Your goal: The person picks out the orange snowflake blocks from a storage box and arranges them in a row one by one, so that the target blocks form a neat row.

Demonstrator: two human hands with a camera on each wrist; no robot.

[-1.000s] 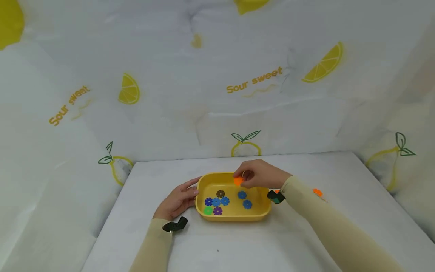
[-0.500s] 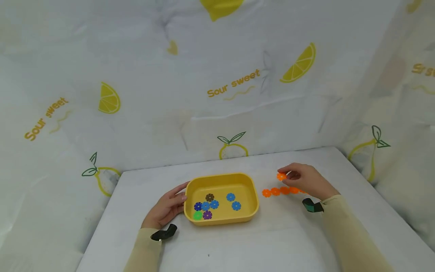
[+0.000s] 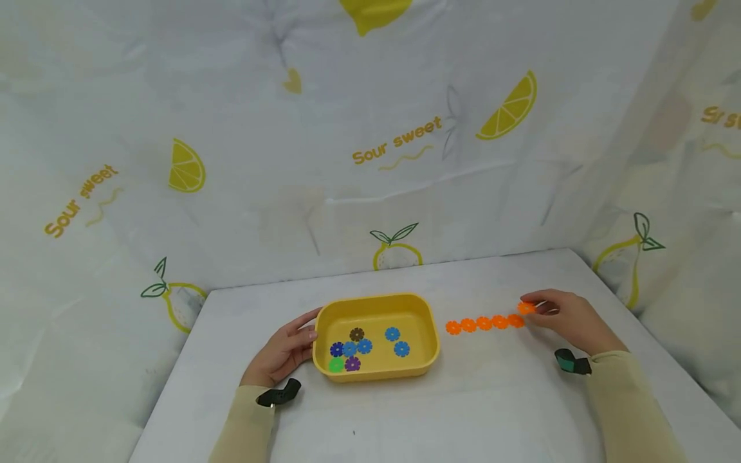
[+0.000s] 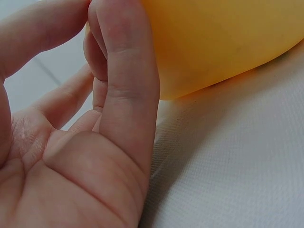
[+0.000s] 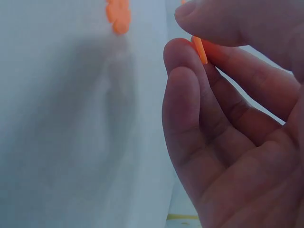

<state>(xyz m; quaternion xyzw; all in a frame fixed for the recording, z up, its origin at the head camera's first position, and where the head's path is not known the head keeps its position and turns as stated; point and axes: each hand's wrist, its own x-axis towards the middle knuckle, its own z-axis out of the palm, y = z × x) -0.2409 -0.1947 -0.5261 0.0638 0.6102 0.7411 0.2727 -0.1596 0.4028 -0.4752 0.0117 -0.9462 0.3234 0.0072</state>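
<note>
My right hand pinches an orange flower-shaped disc between thumb and fingers, just above the right end of a row of several orange discs. In the right wrist view, the edge of the held orange disc shows between the fingers. My left hand holds the left end of a yellow plastic tray, thumb at the rim and fingers reaching behind it. Inside the tray lie blue discs, a brown disc, a green disc and a purple disc.
The tray and the orange row stand on a white-covered table. A white sheet printed with lemons rises behind the table and at its sides. Black wrist straps sit at both cuffs.
My right hand has carried the orange disc out of the space over the tray, rightward along the row to its right end. The left hand stays on the tray; the head view has shifted.
</note>
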